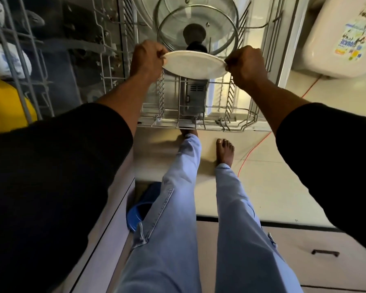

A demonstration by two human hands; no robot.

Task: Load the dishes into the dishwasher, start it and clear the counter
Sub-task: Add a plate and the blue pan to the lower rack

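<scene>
White plate [195,64] held above the dishwasher rack [201,121], just before a glass lid [196,32]. Pinched at opposite rims by left hand [147,58] and right hand [244,64], fingers curled. Stiff, breakable, perhaps slick; best gripped at both edges.

Hidden: plate [194,64] rim under fingers of left hand [147,60], right hand [246,64]. Beyond fingertips, glass lid [173,32] base covered; rear lid [220,5] cropped.

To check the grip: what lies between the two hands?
In the head view, the white plate spans between the left hand and the right hand, each pinching its rim.
</scene>
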